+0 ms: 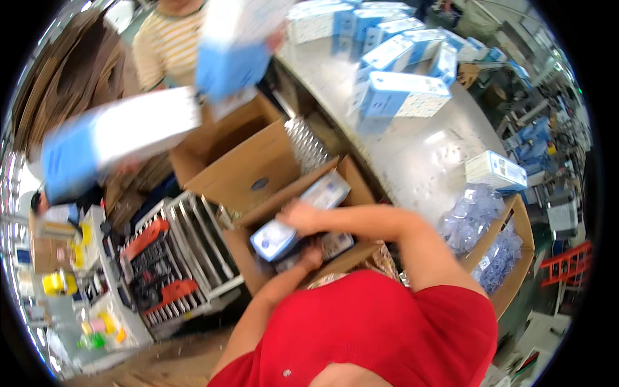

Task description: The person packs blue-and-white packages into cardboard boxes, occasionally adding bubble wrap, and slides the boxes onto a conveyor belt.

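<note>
Inside an open cardboard carton (248, 258) in front of me lies a long blue-and-white box (327, 191), slanting across the carton. My right hand (300, 217) is closed over its middle from above. Lower down, my left hand (311, 257) reaches into the carton beside that box; its fingers are partly hidden and blurred. A second box of the same kind (336, 245) lies next to the left hand, on the side nearer to me.
Another open carton (242, 158) stands beyond mine. A person in a striped top (173, 45) handles two blurred blue-and-white boxes (122, 138) there. Similar boxes (406, 95) stand on the metal table (412, 155). Clear plastic packets (474, 216) fill a carton at right; a tool drawer (158, 264) is at left.
</note>
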The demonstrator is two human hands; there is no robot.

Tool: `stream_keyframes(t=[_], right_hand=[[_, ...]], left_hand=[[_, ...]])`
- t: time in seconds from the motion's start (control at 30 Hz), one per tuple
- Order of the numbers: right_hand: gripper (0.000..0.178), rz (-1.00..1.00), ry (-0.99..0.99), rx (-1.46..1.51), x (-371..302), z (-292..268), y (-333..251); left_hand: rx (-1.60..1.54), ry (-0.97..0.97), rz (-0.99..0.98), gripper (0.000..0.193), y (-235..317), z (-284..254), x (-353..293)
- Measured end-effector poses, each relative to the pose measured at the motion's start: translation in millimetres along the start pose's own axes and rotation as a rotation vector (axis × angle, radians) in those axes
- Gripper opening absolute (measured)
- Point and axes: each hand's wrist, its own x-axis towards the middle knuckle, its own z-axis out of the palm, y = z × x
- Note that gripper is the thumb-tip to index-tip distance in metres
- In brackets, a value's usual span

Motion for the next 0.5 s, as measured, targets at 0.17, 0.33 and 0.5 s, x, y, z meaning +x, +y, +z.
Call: stream_keyframes(t=[0.17, 0.33, 0.5], right_hand=[[0.031, -0.059, -0.015, 0.145, -1.6, 26.9, 19.9], [0.024, 0.460, 0.446, 0.128, -110.8, -173.4, 165.8], [0.095, 0.811, 0.227, -0.127, -237.7, -169.5, 366.6]], left_hand=[[0.137, -0.609, 0.051, 0.074, 23.4, -75.9, 25.4], [-0.178, -0.634, 0.443, 0.050, 62.9, -206.4, 56.8], [-0.566, -0.141, 0.547, 0.022, 188.0, -357.2, 152.7]])
